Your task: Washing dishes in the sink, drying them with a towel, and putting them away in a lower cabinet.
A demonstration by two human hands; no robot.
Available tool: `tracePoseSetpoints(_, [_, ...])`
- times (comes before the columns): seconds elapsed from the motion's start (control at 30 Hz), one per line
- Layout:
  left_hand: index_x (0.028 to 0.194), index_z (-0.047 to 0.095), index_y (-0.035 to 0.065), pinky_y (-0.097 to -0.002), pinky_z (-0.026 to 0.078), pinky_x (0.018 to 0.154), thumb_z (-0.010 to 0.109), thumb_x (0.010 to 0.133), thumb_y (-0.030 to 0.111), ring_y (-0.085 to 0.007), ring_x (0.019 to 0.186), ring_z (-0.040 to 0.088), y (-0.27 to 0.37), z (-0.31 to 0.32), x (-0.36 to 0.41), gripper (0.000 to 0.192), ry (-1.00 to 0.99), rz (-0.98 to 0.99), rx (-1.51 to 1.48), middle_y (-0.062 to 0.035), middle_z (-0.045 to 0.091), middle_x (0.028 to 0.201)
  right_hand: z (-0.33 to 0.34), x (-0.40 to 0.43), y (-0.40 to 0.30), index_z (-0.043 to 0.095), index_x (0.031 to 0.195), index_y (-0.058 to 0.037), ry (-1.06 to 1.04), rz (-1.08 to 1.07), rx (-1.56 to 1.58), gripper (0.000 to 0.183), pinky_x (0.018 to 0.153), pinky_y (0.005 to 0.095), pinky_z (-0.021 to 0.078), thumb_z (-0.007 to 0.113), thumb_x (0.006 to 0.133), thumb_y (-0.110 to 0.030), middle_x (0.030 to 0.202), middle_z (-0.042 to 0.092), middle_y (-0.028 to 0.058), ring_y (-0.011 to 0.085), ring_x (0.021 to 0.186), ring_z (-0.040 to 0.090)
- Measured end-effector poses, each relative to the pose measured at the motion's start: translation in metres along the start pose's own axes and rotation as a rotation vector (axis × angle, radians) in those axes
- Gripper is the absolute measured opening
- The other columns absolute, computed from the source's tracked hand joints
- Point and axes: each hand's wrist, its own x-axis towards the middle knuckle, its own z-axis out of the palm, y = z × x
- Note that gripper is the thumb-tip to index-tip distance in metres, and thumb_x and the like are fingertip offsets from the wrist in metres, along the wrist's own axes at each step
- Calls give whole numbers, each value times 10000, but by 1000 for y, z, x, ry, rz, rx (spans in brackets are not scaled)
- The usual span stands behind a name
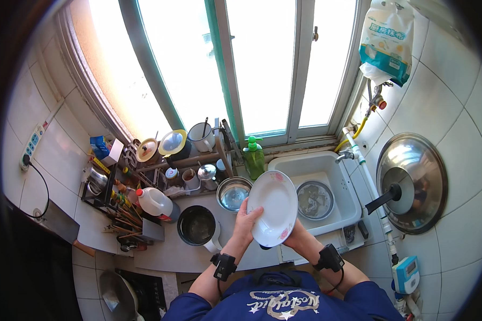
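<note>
A white oval plate (274, 210) with pink flower decoration is held up in front of me, tilted. My left hand (247, 220) grips its left edge, thumb lying on the upper face. Behind the plate's lower right edge is my right hand (292, 236), supporting it, its fingers mostly hidden. Beyond the plate to the right lies a white sink (345, 188), where a round metal basin (315, 200) sits beneath the tap (344, 156). Left of the plate, a metal bowl (233, 194) stands on the counter. A dark-lined pot (197, 225) with a white handle stands nearer me.
A green pump bottle (254, 158) stands by the window. Jars and lidded pots crowd a rack (176, 162) at the back left, near a large white jug (154, 201) and a chopstick holder (152, 230). A wok lid (411, 182) hangs on the right wall behind a white pipe (371, 178).
</note>
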Motion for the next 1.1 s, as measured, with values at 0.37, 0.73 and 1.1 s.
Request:
tracePoseSetpoints(0.37, [1243,402,101,-416,534,877,583,822,-87,-261,1038,591,4,-14,4,495,32,125,43,-130,542,1166,6,-44,-43,511,1238,-47,63,-32,118,378,962,393,467,396,986,-304,1176,607,123,245,1094,587])
tracePoseSetpoints(0.73, [1265,397,86,-417,535,886,549,836,-95,-275,1039,599,7,-16,4,490,69,115,27,-144,553,1168,-10,-37,-24,501,1254,-38,111,-7,66,400,945,373,481,375,993,-314,1206,595,115,230,1076,595])
tracePoseSetpoints(1.1, [1255,403,75,-406,541,865,573,821,-94,-260,1014,607,11,-9,1,495,72,107,25,-128,562,1149,-8,-32,-15,496,1254,-53,66,-26,45,410,936,369,481,373,995,-346,1191,598,106,221,1079,590])
